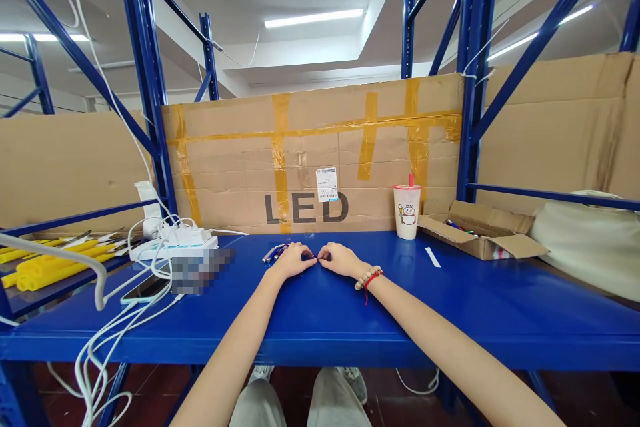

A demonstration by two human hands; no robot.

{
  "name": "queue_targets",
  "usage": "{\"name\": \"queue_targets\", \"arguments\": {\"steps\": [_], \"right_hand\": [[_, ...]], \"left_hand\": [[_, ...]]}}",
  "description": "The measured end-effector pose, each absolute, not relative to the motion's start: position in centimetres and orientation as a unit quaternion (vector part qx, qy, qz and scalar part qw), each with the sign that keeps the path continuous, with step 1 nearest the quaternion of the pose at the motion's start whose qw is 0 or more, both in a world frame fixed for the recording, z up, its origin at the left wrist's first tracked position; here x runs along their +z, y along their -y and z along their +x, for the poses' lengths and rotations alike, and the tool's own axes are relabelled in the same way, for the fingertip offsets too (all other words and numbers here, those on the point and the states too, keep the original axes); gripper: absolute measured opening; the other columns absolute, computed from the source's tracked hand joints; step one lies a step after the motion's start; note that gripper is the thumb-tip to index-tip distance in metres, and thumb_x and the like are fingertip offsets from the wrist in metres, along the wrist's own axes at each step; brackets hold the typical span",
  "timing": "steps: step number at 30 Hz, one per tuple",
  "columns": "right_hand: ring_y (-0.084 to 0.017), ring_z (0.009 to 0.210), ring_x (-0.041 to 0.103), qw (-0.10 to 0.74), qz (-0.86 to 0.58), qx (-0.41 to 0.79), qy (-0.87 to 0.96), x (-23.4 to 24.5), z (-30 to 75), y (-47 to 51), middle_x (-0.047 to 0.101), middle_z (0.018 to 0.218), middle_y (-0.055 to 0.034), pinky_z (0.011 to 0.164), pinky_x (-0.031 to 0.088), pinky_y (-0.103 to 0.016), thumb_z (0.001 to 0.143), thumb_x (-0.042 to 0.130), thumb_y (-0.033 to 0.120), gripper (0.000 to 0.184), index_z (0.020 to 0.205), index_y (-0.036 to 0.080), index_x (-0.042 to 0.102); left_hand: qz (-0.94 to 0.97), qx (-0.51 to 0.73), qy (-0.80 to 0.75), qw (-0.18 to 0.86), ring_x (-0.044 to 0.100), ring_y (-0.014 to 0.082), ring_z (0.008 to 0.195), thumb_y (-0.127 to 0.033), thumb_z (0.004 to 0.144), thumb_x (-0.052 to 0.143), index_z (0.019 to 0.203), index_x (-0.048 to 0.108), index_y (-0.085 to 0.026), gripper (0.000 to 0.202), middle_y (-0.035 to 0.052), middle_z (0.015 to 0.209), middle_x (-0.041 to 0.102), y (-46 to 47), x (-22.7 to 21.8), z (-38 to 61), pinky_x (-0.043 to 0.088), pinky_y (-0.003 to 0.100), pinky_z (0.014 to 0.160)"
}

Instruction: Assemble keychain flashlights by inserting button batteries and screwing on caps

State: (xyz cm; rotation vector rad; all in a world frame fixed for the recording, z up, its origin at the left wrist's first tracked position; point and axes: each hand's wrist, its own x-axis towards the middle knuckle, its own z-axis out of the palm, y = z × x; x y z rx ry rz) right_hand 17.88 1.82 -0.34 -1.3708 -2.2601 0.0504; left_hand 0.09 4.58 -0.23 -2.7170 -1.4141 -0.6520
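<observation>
Curling the fingers of the left hand and the right hand on the blue surface, left of the cup, and bringing the fingertips together; cannot tell whether pinching something tiny between them. Wearing a beaded bracelet on the right wrist. Having small silver-and-blue pieces lying beside the left hand, farther left of the cup. Seeing a white strip and an opened cardboard box lying right of the cup, white plugs sitting far left of it, and a taped cardboard panel standing behind it.
</observation>
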Motion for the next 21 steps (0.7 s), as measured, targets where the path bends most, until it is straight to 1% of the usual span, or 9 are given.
{"name": "queue_targets", "arguments": {"steps": [7, 12, 16, 19, 21], "right_hand": [[-0.016, 0.082, 0.059, 0.247, -0.511, 0.038, 0.822, -0.23, 17.73, -1.55, 0.062, 0.091, -0.0044, 0.070, 0.042, -0.026, 0.079, 0.054, 0.025, 0.014, 0.085, 0.019, 0.065], [-0.017, 0.084, 0.058, 0.242, -0.492, 0.053, 0.835, -0.06, 17.80, -1.38, 0.061, 0.092, -0.0053, 0.071, 0.042, -0.027, 0.080, 0.055, 0.028, 0.015, 0.086, 0.018, 0.064], [-0.017, 0.084, 0.058, 0.234, -0.491, 0.059, 0.837, 0.07, 17.69, -1.22, 0.061, 0.094, -0.0050, 0.070, 0.041, -0.027, 0.081, 0.054, 0.034, 0.017, 0.084, 0.018, 0.061], [-0.017, 0.083, 0.058, 0.241, -0.502, 0.066, 0.828, 0.07, 17.58, -1.09, 0.062, 0.092, -0.0036, 0.070, 0.041, -0.028, 0.080, 0.055, 0.035, 0.022, 0.095, 0.019, 0.057], [-0.019, 0.084, 0.058, 0.242, -0.513, 0.070, 0.821, 0.01, 17.56, -1.05, 0.062, 0.092, -0.0038, 0.071, 0.041, -0.030, 0.080, 0.055, 0.036, 0.035, 0.111, 0.019, 0.052]], "left_hand": [[-0.873, -0.185, 0.451, 0.005, 0.058, 0.0206, 0.090, -0.024, 0.081, 0.052, 0.098, 0.066, -0.017, 0.023, 0.0078, 0.092, 0.061, -4.97, -0.10, -0.21, 0.044, 0.031, 0.087], [-0.874, -0.189, 0.447, -0.010, 0.058, 0.0195, 0.090, -0.020, 0.080, 0.052, 0.096, 0.064, -0.018, 0.020, 0.0068, 0.093, 0.061, -5.05, -0.15, -0.22, 0.045, 0.031, 0.086], [-0.865, -0.196, 0.461, -0.006, 0.058, 0.0200, 0.091, -0.020, 0.079, 0.053, 0.100, 0.061, -0.017, 0.023, 0.0071, 0.094, 0.061, -4.86, -0.10, -0.23, 0.045, 0.030, 0.084], [-0.855, -0.187, 0.484, 0.007, 0.057, 0.0220, 0.094, -0.025, 0.081, 0.052, 0.095, 0.063, -0.015, 0.020, 0.0090, 0.094, 0.061, -4.69, -0.02, -0.22, 0.044, 0.032, 0.085], [-0.856, -0.182, 0.484, 0.011, 0.057, 0.0221, 0.094, -0.026, 0.083, 0.052, 0.092, 0.063, -0.016, 0.018, 0.0087, 0.094, 0.061, -4.62, 0.04, -0.20, 0.043, 0.033, 0.087]]}}
